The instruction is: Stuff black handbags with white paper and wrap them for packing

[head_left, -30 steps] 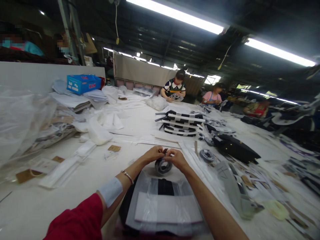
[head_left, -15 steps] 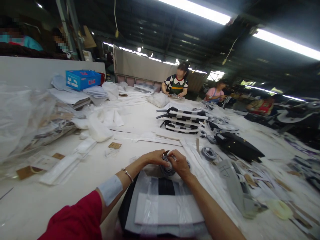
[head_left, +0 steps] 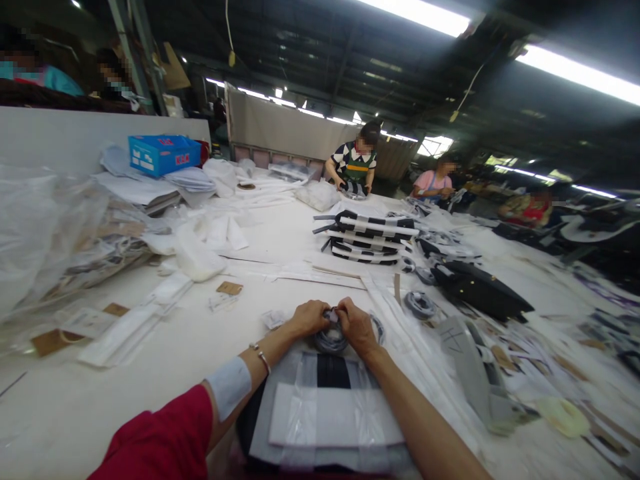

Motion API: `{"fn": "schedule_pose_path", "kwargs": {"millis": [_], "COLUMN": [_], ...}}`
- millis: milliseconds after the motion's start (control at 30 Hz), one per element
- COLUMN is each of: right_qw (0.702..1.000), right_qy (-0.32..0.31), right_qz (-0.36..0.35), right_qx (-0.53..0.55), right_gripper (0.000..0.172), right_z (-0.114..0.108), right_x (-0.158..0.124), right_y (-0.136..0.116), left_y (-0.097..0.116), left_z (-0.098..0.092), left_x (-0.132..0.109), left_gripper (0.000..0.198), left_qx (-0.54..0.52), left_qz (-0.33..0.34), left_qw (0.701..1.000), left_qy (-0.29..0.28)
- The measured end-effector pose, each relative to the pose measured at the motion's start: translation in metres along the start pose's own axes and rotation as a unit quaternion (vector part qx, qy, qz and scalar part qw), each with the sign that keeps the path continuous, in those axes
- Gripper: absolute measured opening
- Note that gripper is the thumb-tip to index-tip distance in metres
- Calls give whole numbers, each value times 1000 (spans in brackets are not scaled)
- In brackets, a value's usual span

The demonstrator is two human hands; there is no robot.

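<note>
My left hand (head_left: 311, 317) and my right hand (head_left: 358, 325) meet at the far edge of a grey and black bag (head_left: 335, 373). Both have their fingers closed at the top of a coiled grey strap (head_left: 330, 340). A small dark piece shows between the fingertips. White padding (head_left: 340, 419) under clear plastic lies across the bag, which rests on the white table (head_left: 280, 293) close to my body. Another coil (head_left: 377, 328) is partly hidden behind my right hand.
Black-and-white wrapped bags (head_left: 373, 237) are stacked ahead. To the right are a strap coil (head_left: 420, 305), a black bag (head_left: 480, 290) and a grey tape dispenser (head_left: 475, 373). A blue box (head_left: 164, 155) and plastic bags stand left. A person (head_left: 354, 163) works across the table.
My fingertips have come closer together over the coil, and the dark piece between them shows less. The person across the table now has a dark bundle in their hands.
</note>
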State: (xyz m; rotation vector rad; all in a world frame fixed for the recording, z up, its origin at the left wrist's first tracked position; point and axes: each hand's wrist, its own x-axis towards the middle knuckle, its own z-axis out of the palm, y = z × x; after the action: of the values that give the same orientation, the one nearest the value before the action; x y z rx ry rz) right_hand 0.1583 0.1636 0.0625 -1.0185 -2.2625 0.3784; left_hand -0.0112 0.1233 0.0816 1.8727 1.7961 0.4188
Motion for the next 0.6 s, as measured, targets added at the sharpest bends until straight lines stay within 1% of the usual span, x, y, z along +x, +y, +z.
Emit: {"fn": "schedule_pose_path", "kwargs": {"millis": [167,233,267,333,400,467,600], "right_qw": [1000,998,995,981,965,955,928], "right_qy": [0,-3,-4,-11,-24,-50,-149], "right_qz": [30,62,90,156,201,218,229], "right_qx": [3,24,48,114,166,195,254], "right_gripper": [8,5,5,15,29,36,33], "right_z": [2,4,4,5,4,1,-16], "right_x": [3,5,6,9,13,18,30], "right_y": [-1,-1,0,3,6,9,11], "left_y": [-2,-2,-2,-2,-2,-1,2], "left_z": [2,3,5,7,8,8,6], "left_x": [0,1,1,0,-1,-3,-9], "left_gripper": [30,29,28,28,27,29,55], "left_qx": [14,17,18,19,19,20,24], "left_qz": [3,4,5,10,16,27,60], "left_qw": [1000,1000,1000,1000,999,999,995], "left_qy": [4,9,13,19,26,37,77]}}
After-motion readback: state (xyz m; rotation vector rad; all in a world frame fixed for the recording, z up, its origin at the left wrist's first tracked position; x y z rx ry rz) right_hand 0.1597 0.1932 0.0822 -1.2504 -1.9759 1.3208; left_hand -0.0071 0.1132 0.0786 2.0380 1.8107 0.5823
